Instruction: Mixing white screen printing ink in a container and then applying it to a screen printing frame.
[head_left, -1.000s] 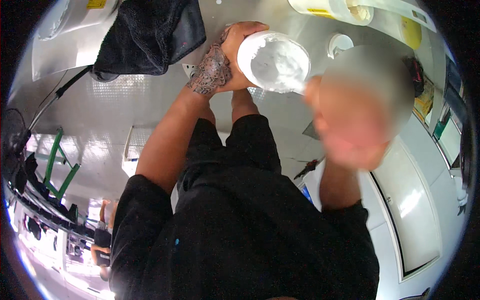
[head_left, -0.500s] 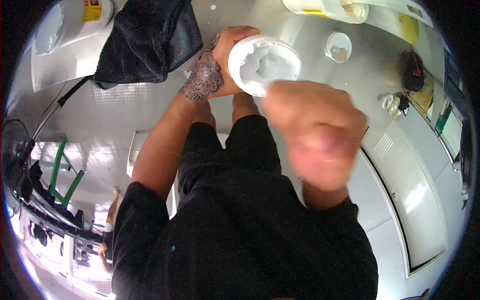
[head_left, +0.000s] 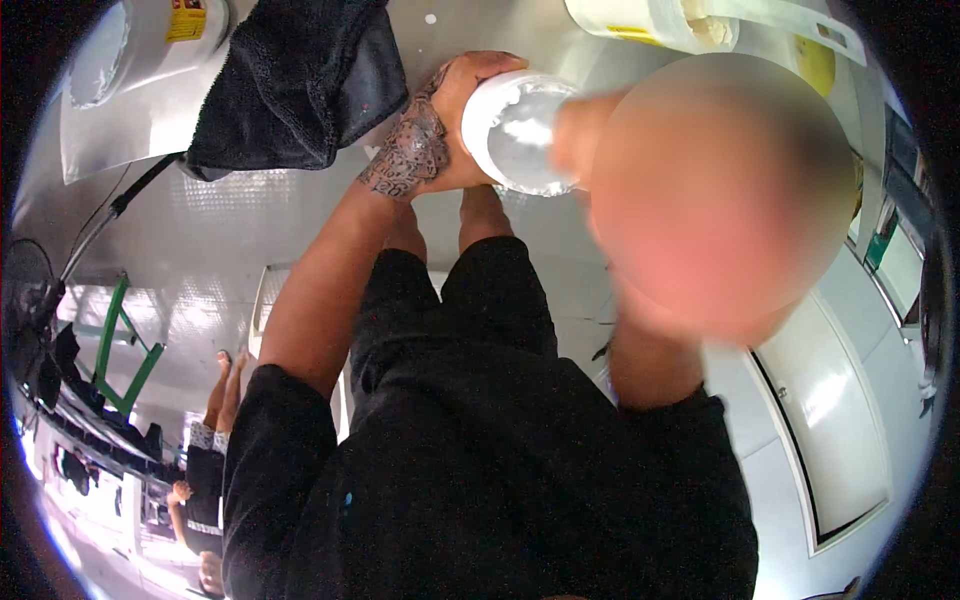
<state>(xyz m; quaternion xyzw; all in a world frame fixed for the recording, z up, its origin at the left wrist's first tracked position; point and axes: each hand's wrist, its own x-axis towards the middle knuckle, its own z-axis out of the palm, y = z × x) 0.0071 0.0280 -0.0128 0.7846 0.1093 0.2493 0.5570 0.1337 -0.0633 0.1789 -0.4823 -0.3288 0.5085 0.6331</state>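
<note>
from my remote seat i saw the right hand swing outward, fingers over the white tub's right side, its grip too blurred to make out, while the left hand kept the tub clasped out front, suggesting work inside continued.

The blurred right hand hides part of the white tub, and we cannot tell its grip. The picture's top edge crops the black towel.

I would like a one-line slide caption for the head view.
A left hand holds an open white tub, a blurred right hand at its rim, near a black towel.
</note>
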